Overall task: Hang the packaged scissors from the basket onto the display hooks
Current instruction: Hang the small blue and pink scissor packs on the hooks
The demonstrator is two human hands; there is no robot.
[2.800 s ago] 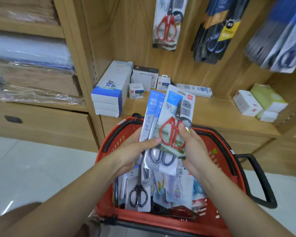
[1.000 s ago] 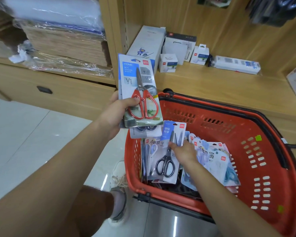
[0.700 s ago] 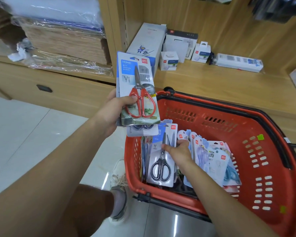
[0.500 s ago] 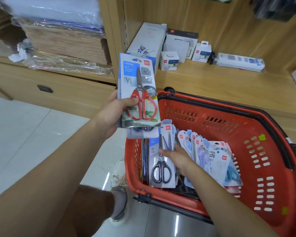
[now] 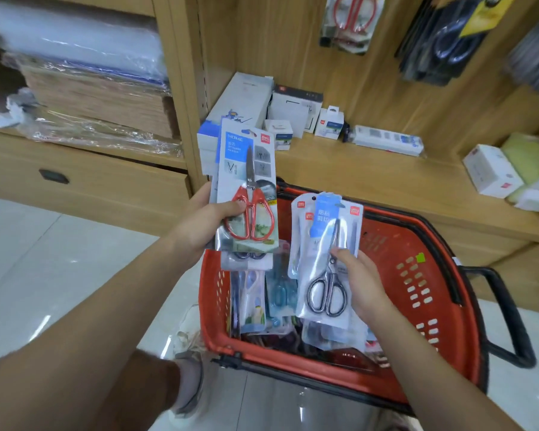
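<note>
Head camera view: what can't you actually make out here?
All in the head view:
- Display hooks: cut off by the top edge; the hanging packs are blurred.
- Packs behind the red-handled scissors pack in the left hand: count hidden by it.
- Basket floor: covered by packs.

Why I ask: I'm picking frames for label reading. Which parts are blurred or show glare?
Head view: hanging packs at the top are motion-blurred; the red scissors pack in the left hand is fairly sharp; glare streaks the floor tiles.
</note>
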